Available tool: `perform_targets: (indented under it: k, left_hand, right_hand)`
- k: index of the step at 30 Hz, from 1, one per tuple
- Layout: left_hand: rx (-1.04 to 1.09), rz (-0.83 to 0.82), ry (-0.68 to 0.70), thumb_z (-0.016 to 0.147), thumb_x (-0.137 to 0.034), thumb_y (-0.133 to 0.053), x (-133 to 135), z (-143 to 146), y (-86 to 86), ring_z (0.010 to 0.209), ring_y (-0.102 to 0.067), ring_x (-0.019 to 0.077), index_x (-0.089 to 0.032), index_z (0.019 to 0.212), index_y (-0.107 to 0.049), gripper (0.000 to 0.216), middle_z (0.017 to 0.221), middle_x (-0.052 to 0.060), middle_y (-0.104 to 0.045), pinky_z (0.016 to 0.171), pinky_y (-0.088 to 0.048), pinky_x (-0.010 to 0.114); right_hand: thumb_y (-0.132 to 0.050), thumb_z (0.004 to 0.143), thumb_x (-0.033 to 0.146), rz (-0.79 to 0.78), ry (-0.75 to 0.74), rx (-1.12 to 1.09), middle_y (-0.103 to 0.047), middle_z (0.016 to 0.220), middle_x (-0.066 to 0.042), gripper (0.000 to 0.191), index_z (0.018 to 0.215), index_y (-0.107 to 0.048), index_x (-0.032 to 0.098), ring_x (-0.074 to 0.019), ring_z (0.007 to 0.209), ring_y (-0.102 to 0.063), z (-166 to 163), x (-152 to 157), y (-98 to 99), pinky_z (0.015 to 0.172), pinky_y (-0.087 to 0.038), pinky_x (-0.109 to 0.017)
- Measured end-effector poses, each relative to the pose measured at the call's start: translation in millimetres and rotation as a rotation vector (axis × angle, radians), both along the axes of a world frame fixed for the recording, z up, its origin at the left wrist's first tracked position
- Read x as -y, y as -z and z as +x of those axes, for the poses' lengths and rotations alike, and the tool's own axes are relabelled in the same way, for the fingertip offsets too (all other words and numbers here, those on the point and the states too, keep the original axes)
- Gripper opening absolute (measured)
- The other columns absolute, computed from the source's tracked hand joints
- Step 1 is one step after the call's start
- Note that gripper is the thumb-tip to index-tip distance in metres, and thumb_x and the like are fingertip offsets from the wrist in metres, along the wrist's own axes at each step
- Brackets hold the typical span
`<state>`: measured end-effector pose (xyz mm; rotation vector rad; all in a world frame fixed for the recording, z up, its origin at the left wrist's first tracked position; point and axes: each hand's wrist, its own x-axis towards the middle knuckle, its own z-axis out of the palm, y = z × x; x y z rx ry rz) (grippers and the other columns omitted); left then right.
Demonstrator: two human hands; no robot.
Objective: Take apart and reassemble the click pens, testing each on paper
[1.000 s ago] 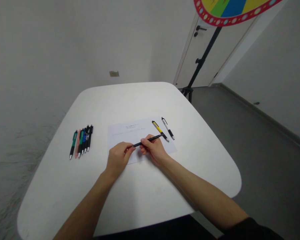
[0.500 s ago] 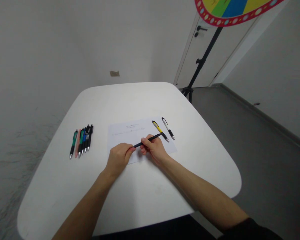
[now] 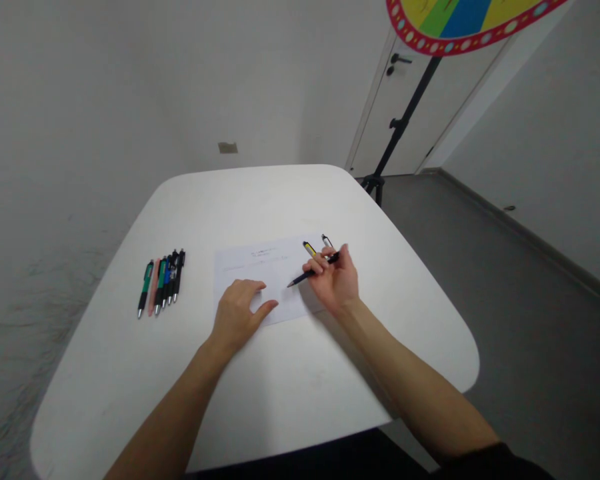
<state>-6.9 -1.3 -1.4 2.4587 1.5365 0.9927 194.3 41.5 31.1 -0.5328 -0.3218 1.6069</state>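
Over the right part of the paper (image 3: 293, 303), my right hand (image 3: 336, 283) held a dark pen (image 3: 300, 279) between its bent fingers, the palm turned partly up. The pen slanted across the fingers, its pointed tip toward the near left above the sheet; I could not tell whether the tip touched. By my judgement it was light and stiff, with a smooth barrel that might roll if the fingers slackened; the best hold would be on the lower barrel, a little behind the tip, with gentle pressure, since the fine point seemed its most fragile part.

To the left, my left hand (image 3: 236, 310) was bare of any object, thumb spread well away from the fingers, over the near left part of the sheet. I could not tell how firmly it pressed there.

Just beyond my right fingers lay a yellow ballpoint pen (image 3: 309, 249) and a white ballpoint pen (image 3: 327, 241), both partly hidden by the hand. Small writing ran across the far part of the sheet. Well apart on the left, a row of six pens (image 3: 161, 287) lay side by side on the white table (image 3: 290, 387). Past the far right corner stood a tripod stand (image 3: 405, 123) under a colourful wheel (image 3: 460, 27), before a white door (image 3: 430, 120).
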Motion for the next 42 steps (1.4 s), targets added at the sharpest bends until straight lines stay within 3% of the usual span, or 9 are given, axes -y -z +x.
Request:
perform_targets:
  k: [3,8,13,18,23,28,33,39,42]
  left_hand:
    - [-0.105,-0.031,-0.022,0.085,-0.040,-0.061,-2.3,-4.2,5.3,0.105,-0.059,0.0279,-0.017,0.101,-0.063,0.028,0.108,0.012,-0.068,0.090,-0.048,0.045]
    - [-0.258,-0.062,-0.073,0.085,-0.044,-0.061,-3.1,-8.8,16.2,0.126,-0.048,0.0336,-0.016,0.115,-0.060,0.042,0.131,0.015,-0.058,0.106,-0.039,0.051]
    - [-0.341,-0.104,-0.106,0.087,-0.048,-0.056,-2.4,-8.7,19.4,0.131,-0.044,0.0344,-0.017,0.123,-0.057,0.047,0.139,0.015,-0.053,0.108,-0.036,0.053]
    - [-0.358,-0.116,-0.104,0.088,-0.049,-0.055,-2.6,-8.9,18.1,0.131,-0.044,0.0343,-0.016,0.123,-0.057,0.048,0.139,0.016,-0.053,0.109,-0.036,0.053]
    - [-0.335,-0.120,-0.099,0.088,-0.048,-0.054,-3.0,-9.0,18.6,0.132,-0.044,0.0343,-0.017,0.124,-0.057,0.048,0.139,0.016,-0.053,0.109,-0.035,0.053]
    - [-0.330,-0.128,-0.102,0.088,-0.048,-0.055,-3.2,-8.7,18.1,0.132,-0.044,0.0340,-0.017,0.124,-0.057,0.048,0.139,0.016,-0.053,0.109,-0.035,0.053]
    - [-0.322,-0.121,-0.098,0.087,-0.047,-0.055,-3.3,-8.6,17.3,0.131,-0.045,0.0349,-0.016,0.123,-0.057,0.047,0.138,0.016,-0.053,0.108,-0.036,0.054]
    - [-0.305,-0.117,-0.092,0.088,-0.048,-0.054,-3.4,-8.8,17.8,0.131,-0.045,0.0348,-0.018,0.123,-0.057,0.046,0.138,0.016,-0.054,0.108,-0.036,0.055]
    - [-0.281,-0.126,-0.090,0.088,-0.047,-0.054,-3.6,-8.6,18.1,0.132,-0.045,0.0345,-0.019,0.122,-0.058,0.045,0.137,0.016,-0.054,0.108,-0.036,0.056]
  right_hand:
    - [-0.038,0.085,0.071,-0.003,-0.013,-0.067,-0.028,0.046,0.006,0.060,0.051,-0.028,0.022,-0.0093,0.041,-0.030,17.9,-4.1,-3.3,0.046,-0.040,-0.026]
    - [-0.027,0.092,0.053,-0.033,0.004,-0.143,-0.019,0.041,0.006,0.054,0.050,-0.015,0.021,-0.0087,0.037,-0.018,25.4,-6.2,-0.9,0.039,-0.029,-0.024]
    - [-0.030,0.092,0.046,-0.017,-0.011,-0.153,-0.019,0.041,0.007,0.050,0.051,-0.015,0.021,-0.0086,0.037,-0.016,23.6,-6.7,-0.5,0.039,-0.028,-0.023]
    - [-0.032,0.090,0.056,-0.005,-0.027,-0.174,-0.021,0.044,0.007,0.051,0.053,-0.020,0.022,-0.0089,0.039,-0.019,23.6,-6.6,0.6,0.039,-0.029,-0.023]
    - [-0.031,0.091,0.040,-0.001,-0.030,-0.184,-0.018,0.042,0.008,0.044,0.053,-0.019,0.022,-0.0088,0.037,-0.016,22.8,-6.7,1.2,0.038,-0.026,-0.022]
    - [-0.036,0.089,0.049,-0.015,-0.031,-0.194,-0.023,0.045,0.008,0.044,0.056,-0.024,0.023,-0.0091,0.038,-0.021,21.7,-6.4,1.0,0.038,-0.030,-0.022]
    - [-0.034,0.091,0.039,-0.012,-0.009,-0.151,-0.021,0.042,0.008,0.041,0.054,-0.025,0.022,-0.0092,0.037,-0.016,21.8,-6.2,1.3,0.037,-0.026,-0.021]
    - [-0.041,0.089,0.059,-0.016,0.007,-0.086,-0.025,0.046,0.008,0.053,0.054,-0.029,0.022,-0.0074,0.038,-0.021,17.7,-5.5,-2.1,0.038,-0.028,-0.020]
    - [-0.040,0.088,0.061,-0.022,0.010,-0.051,-0.029,0.047,0.007,0.054,0.054,-0.031,0.021,-0.0074,0.039,-0.024,16.1,-4.6,-4.1,0.039,-0.030,-0.021]
